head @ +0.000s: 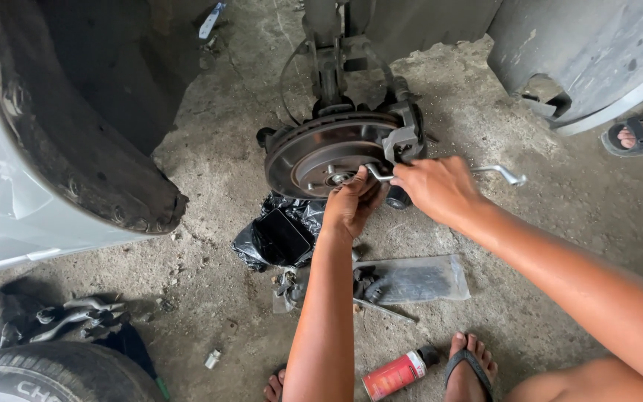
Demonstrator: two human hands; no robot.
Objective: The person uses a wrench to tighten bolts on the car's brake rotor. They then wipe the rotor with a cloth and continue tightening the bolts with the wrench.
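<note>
A rusty grey brake disc (314, 149) with its caliper bracket (405, 134) hangs on the strut in the open wheel arch. My left hand (351, 202) is pressed against the lower right of the disc, fingers curled near the hub. My right hand (434, 186) grips the middle of a silver bent wrench (501, 173), whose end sits at the caliper bracket beside the disc. Whether the left hand holds anything is hidden by its own fingers.
A black plastic bag (280, 234) lies below the disc. A clear plastic sheet (418, 279) with small parts lies on the concrete. A red spray can (396, 374) sits by my sandalled foot (470, 365). A tyre (53, 376) and metal parts (76, 313) are at left. Another person's foot (641, 134) is at right.
</note>
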